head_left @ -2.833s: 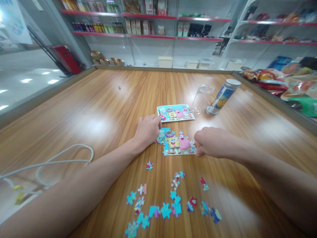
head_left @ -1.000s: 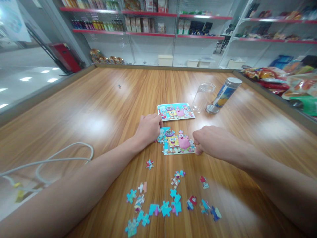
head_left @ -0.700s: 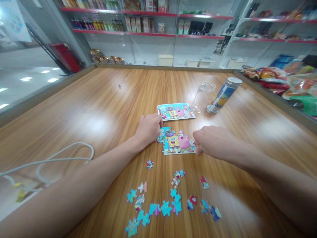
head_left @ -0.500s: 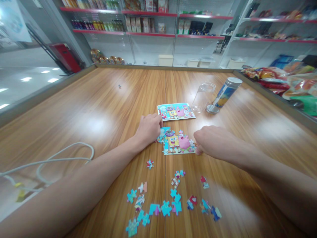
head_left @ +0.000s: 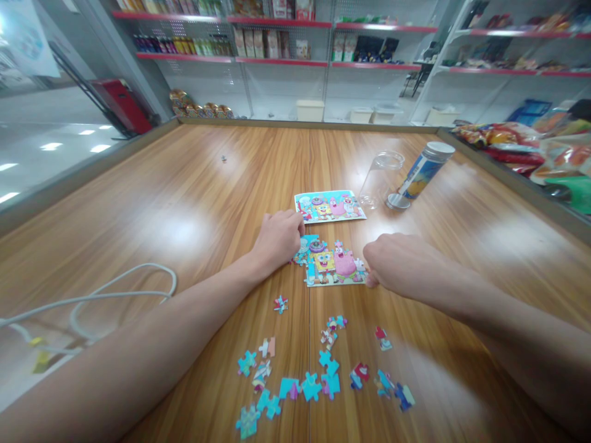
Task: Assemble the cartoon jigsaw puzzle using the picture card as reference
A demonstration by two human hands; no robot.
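Observation:
A partly assembled jigsaw puzzle [head_left: 333,263] with a yellow square character and a pink starfish lies flat on the table. My left hand [head_left: 281,235] is curled at its upper left edge, fingertips bent down onto the pieces and partly hidden. At the right edge my right hand [head_left: 390,258] is closed, its fingers pressed together against the border pieces; its palm side is hidden. Just beyond the puzzle lies the picture card [head_left: 330,206] with the same scene. Nearer me are several loose puzzle pieces [head_left: 311,387], many of them turquoise, and a single piece [head_left: 281,304] below my left hand.
A clear plastic jar [head_left: 381,178] stands behind the card on the right, beside a blue canister [head_left: 425,172] and a silver lid [head_left: 398,201]. A white cable [head_left: 124,295] loops at the left. Bagged snacks [head_left: 503,144] lie past the table's right edge; shelves stand behind.
The view has shifted very slightly. Both hands stay at the puzzle's two sides, and the loose pieces lie where they were.

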